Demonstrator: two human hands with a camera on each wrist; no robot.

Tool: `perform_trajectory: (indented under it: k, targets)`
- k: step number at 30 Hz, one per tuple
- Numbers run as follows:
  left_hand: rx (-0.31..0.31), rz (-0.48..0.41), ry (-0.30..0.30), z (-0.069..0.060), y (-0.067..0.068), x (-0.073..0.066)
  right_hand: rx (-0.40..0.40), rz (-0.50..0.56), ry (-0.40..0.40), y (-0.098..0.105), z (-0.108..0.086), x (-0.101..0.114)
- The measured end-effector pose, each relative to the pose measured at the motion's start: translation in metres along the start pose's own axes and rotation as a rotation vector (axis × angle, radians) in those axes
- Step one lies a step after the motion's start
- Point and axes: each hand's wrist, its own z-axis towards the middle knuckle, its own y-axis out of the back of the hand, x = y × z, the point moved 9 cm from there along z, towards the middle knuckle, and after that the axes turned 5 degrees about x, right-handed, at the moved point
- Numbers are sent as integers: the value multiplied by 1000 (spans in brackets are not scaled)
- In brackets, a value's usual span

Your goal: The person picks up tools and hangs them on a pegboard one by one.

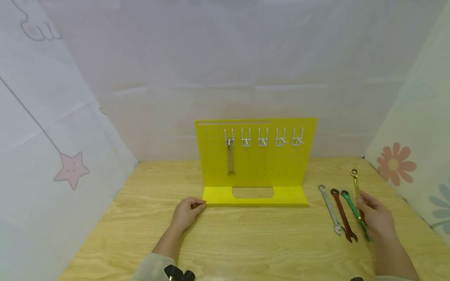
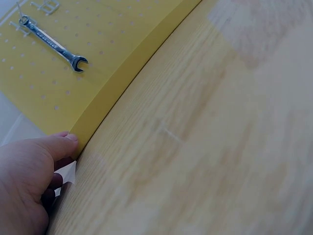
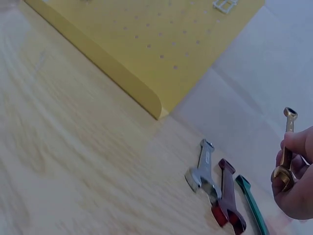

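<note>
My right hand [image 1: 377, 215] grips a gold combination wrench [image 3: 289, 126] by its shank, ring end up, above the right side of the table. Close beside it lie a green wrench [image 1: 352, 206], a dark red wrench [image 1: 341, 212] and a silver wrench [image 1: 329, 207]. At the front left corner of a yellow pegboard stand [image 1: 253, 164], my left hand [image 1: 187, 214] pinches the base edge between thumb and fingers. Another silver wrench [image 2: 51, 41] hangs by its ring end from the leftmost hook, open end down.
White wire hooks [image 1: 263, 138] line the upper part of the board; those right of the hung wrench carry nothing. The stand rests on a wood-grain table [image 1: 246, 242]. Pale printed cloth [image 1: 225, 70] encloses the back and sides.
</note>
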Motion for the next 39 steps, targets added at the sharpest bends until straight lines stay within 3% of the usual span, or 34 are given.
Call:
perform_trajectory:
  k: [3,6,10,15,18,21,27,33,39]
  targets:
    - [8,-10,1,-2,-2,-1,47,119,-1,-9,-1,1]
    - [6,-6,-5,-2,-2,-3,89,154,-9,-17,-2,3]
    - [-1,4,-9,0,-1,-4,131,124,20,-25,-2,5]
    - [1,-7,-10,1,0,-4,227,106,113,-40,-2,15]
    - [1,-5,-8,1,0,-2,263,67,115,-49,-2,17]
    - [0,-7,-4,1,0,0,264,14,93,-56,-4,17]
    - [-4,-13,-5,0,1,0,236,47,75,-70,-3,20]
    - [-11,-5,-6,-2,2,-1,250,2,46,-86,-3,19]
    - [-4,-9,-5,-1,1,-2,307,-78,100,-103,-7,27]
